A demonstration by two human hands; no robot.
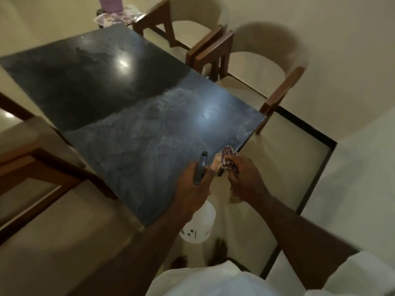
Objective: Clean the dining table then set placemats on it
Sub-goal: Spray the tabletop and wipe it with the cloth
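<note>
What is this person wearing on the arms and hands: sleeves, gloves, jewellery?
The left forearm and right forearm are bare; a white sleeve covers the right upper arm. No gloves, watch or rings show on the left hand or right hand.

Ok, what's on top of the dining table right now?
A streaky film covers the near half of the table. The left hand, spray bottle and cloth hide part of its near edge.

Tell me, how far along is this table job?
Early on. The near half of the table looks hazy, perhaps sprayed, and the far half is glossy. The left hand holds a spray bottle and the right hand grips a checked cloth, so cleaning is under way. No placemats lie on it yet.
</note>
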